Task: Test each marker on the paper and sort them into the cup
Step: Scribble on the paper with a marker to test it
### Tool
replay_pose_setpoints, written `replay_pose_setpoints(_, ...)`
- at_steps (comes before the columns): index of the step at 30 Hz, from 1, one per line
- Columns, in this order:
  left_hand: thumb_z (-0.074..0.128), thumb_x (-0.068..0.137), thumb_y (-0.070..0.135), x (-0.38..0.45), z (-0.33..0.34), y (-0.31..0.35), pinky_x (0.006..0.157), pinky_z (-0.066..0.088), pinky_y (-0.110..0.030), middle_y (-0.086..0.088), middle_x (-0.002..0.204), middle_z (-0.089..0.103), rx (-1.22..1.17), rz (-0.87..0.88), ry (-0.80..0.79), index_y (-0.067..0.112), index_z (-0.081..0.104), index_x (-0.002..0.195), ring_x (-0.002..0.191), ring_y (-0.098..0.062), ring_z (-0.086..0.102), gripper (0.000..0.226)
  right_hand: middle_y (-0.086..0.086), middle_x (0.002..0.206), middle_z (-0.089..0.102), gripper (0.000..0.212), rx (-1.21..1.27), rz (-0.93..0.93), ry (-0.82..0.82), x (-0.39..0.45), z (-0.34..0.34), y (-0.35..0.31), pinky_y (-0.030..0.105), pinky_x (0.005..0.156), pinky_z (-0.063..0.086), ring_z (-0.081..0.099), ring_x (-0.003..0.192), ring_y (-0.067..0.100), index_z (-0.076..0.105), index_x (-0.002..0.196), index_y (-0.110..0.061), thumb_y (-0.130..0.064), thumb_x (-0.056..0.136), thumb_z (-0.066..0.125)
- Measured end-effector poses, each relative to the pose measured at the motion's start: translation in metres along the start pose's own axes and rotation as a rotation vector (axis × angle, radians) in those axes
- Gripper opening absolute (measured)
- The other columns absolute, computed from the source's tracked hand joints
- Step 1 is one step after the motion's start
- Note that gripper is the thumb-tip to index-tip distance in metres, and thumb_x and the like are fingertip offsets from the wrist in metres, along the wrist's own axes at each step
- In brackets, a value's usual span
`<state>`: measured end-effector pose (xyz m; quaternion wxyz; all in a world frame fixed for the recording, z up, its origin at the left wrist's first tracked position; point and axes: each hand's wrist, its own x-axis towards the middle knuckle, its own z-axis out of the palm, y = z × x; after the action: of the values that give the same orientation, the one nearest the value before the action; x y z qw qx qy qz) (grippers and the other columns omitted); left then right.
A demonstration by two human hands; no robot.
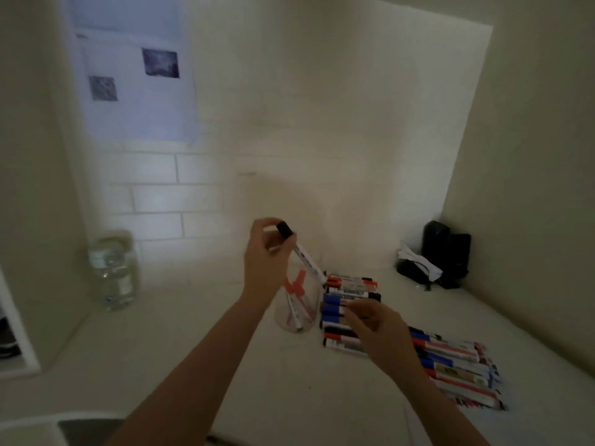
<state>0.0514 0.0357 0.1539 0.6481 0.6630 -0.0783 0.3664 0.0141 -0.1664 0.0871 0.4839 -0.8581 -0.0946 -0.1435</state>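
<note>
Clear plastic cup could tip if the black-capped marker gripped by the left hand strikes its rim, while the right hand pinches a blue-capped marker in the pile.

This looks like a corner of a home, likely a kitchen nook. A pale counter runs into a corner of plain cream walls, and the far wall on the left is faced with white brick-shaped tiles. A sheet of paper with two dark printed squares hangs above the tiles. A clear jar stands at the far left of the counter, and dark objects, too blurred to identify, sit in the far right corner.
</note>
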Motion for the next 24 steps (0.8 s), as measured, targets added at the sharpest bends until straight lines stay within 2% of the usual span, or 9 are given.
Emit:
replay_pose_setpoints(3, 0.070, 0.085, 0.008, 0.041, -0.004, 0.004, 0.069, 0.052, -0.011, 0.000, 0.089, 0.068, 0.111, 0.072, 0.074, 0.008, 0.051, 0.105, 0.078, 0.001, 0.065, 0.028, -0.011, 0.086, 0.069, 0.008, -0.059, 0.045, 0.032, 0.005, -0.009, 0.014, 0.007, 0.057, 0.044, 0.062, 0.076, -0.004, 0.067, 0.096, -0.023, -0.025, 0.090, 0.063)
replay_pose_setpoints(5, 0.070, 0.084, 0.007, 0.051, 0.000, -0.006, 0.070, 0.055, -0.018, -0.002, 0.087, 0.067, 0.230, 0.094, 0.061, 0.007, 0.049, 0.102, 0.077, -0.004, 0.066, 0.028, -0.012, 0.083, 0.069, 0.005, -0.075, 0.088, 0.028, 0.005, -0.014, 0.026, 0.006, 0.056, 0.043, 0.062, 0.074, -0.003, 0.068, 0.093, -0.022, -0.023, 0.090, 0.064)
replay_pose_setpoints(8, 0.071, 0.083, 0.010, 0.048, 0.011, -0.030, 0.070, 0.055, -0.033, -0.007, 0.088, 0.067, 0.450, 0.109, -0.069, 0.009, 0.046, 0.098, 0.079, -0.021, 0.066, 0.029, -0.013, 0.080, 0.068, 0.006, -0.138, 0.124, 0.011, 0.005, -0.019, 0.043, 0.006, 0.053, 0.041, 0.062, 0.070, -0.001, 0.068, 0.091, -0.025, -0.021, 0.091, 0.063)
replay_pose_setpoints(13, 0.067, 0.086, 0.030, 0.034, 0.026, -0.056, 0.077, 0.053, -0.042, -0.002, 0.086, 0.069, 0.748, 0.084, -0.249, 0.018, 0.048, 0.098, 0.075, -0.022, 0.065, 0.026, -0.009, 0.085, 0.067, 0.007, -0.344, 0.148, -0.040, 0.008, -0.023, 0.066, 0.005, 0.056, 0.039, 0.057, 0.070, -0.004, 0.066, 0.097, -0.025, -0.025, 0.091, 0.063)
replay_pose_setpoints(16, 0.057, 0.092, 0.039, 0.030, 0.027, -0.057, 0.084, 0.050, -0.041, 0.001, 0.092, 0.069, 0.794, -0.012, -0.270, 0.019, 0.055, 0.096, 0.084, -0.021, 0.064, 0.020, -0.006, 0.098, 0.069, 0.018, -0.464, 0.085, -0.097, 0.007, -0.018, 0.077, 0.007, 0.071, 0.045, 0.060, 0.080, 0.001, 0.067, 0.107, -0.022, -0.023, 0.090, 0.062)
replay_pose_setpoints(17, 0.055, 0.093, 0.039, 0.027, 0.027, -0.057, 0.085, 0.048, -0.039, 0.002, 0.094, 0.067, 0.804, 0.043, -0.241, 0.019, 0.057, 0.095, 0.087, -0.021, 0.062, 0.020, -0.003, 0.105, 0.069, 0.022, -0.495, 0.058, -0.120, 0.007, -0.016, 0.079, 0.012, 0.079, 0.047, 0.062, 0.089, 0.006, 0.066, 0.112, -0.020, -0.021, 0.091, 0.062)
replay_pose_setpoints(19, 0.054, 0.094, 0.032, 0.012, 0.029, -0.052, 0.079, 0.038, -0.031, 0.002, 0.092, 0.063, 0.781, 0.290, -0.148, 0.018, 0.059, 0.093, 0.087, -0.019, 0.057, 0.015, -0.001, 0.116, 0.066, 0.029, -0.602, 0.007, -0.184, 0.012, -0.009, 0.084, 0.023, 0.095, 0.047, 0.061, 0.104, 0.013, 0.063, 0.121, -0.020, -0.022, 0.093, 0.058)
replay_pose_setpoints(22, 0.051, 0.092, 0.024, -0.034, 0.033, -0.046, 0.073, 0.037, -0.027, 0.002, 0.083, 0.059, 0.670, 0.524, -0.242, 0.016, 0.059, 0.089, 0.076, -0.015, 0.052, 0.012, -0.001, 0.118, 0.065, 0.028, -0.767, -0.073, -0.238, 0.019, 0.005, 0.091, 0.031, 0.097, 0.044, 0.058, 0.107, 0.018, 0.063, 0.119, -0.025, -0.028, 0.093, 0.052)
replay_pose_setpoints(24, 0.052, 0.092, 0.026, -0.071, 0.033, -0.058, 0.066, 0.045, -0.025, 0.002, 0.080, 0.059, 0.575, 0.440, -0.373, 0.016, 0.058, 0.088, 0.069, -0.013, 0.052, 0.012, 0.000, 0.116, 0.065, 0.025, -0.811, -0.102, -0.213, 0.019, 0.012, 0.093, 0.035, 0.095, 0.042, 0.055, 0.106, 0.022, 0.063, 0.114, -0.024, -0.030, 0.093, 0.052)
